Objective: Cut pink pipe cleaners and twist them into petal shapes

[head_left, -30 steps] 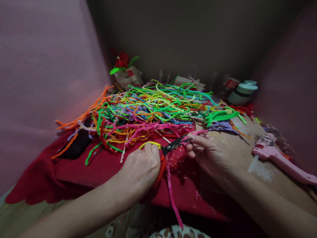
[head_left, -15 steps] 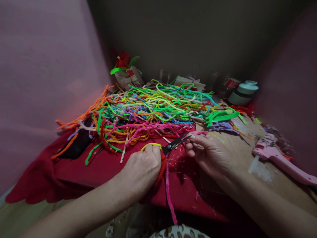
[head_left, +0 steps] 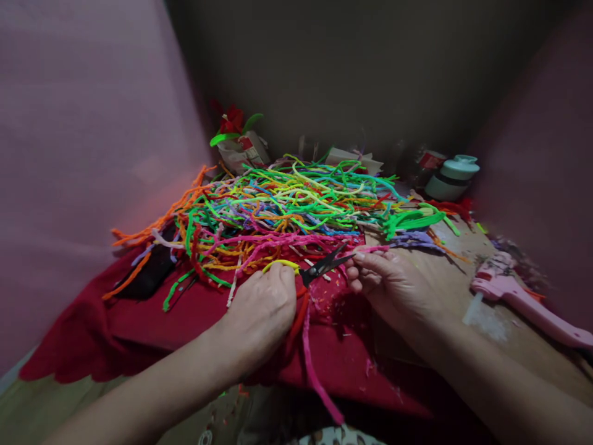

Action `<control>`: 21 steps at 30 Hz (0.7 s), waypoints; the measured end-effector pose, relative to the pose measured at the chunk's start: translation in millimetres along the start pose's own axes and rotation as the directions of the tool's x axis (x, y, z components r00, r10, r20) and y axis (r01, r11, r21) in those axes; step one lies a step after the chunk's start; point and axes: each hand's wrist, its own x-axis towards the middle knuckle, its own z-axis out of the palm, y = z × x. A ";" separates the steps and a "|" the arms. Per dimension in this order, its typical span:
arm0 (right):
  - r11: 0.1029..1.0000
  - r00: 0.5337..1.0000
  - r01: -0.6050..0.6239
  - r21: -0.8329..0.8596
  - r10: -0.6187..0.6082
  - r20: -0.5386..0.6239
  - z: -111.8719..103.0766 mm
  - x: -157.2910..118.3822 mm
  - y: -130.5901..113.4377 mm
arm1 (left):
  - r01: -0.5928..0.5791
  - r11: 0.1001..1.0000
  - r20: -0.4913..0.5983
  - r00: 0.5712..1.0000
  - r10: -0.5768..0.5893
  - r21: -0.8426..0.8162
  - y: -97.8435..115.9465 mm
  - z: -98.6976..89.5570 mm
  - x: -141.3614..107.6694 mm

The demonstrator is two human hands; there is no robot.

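My left hand [head_left: 269, 306] is closed around the scissors [head_left: 319, 269], which have yellow and red-orange handles and dark blades standing slightly apart. The blades point right, toward my right hand [head_left: 384, 278]. Thumb and fingertip of that hand pinch a pink pipe cleaner [head_left: 373, 248] close to the scissor tips. Below the scissors, a pink fuzzy strand [head_left: 314, 364] dangles over the table's front edge; whether it joins the pinched piece is hidden. Just beyond both hands lies a tangled heap of multicoloured pipe cleaners [head_left: 296, 201].
A pink glue gun [head_left: 523, 300] rests on brown cardboard [head_left: 449, 309] at the right. A teal-lidded jar [head_left: 453, 178] stands at the back right, a red flower [head_left: 233, 118] at the back left. Small scraps dot the red cloth [head_left: 162, 334].
The scissor blades have parted a little more. The lower end of the dangling pink strand has swung right. My right hand keeps its pinch and has barely moved.
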 end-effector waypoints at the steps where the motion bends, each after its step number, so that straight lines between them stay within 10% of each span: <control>1: 1.000 1.000 0.003 -0.003 -0.003 0.004 0.1 -0.1 0.1 | -0.016 1.000 -0.021 1.000 0.016 0.024 -0.1 0.4 -0.4; 21: 1.000 1.000 -0.024 -0.009 0.024 0.020 -3.2 1.0 3.5 | 0.101 0.987 0.123 0.989 -0.086 -0.124 -2.3 -0.3 2.7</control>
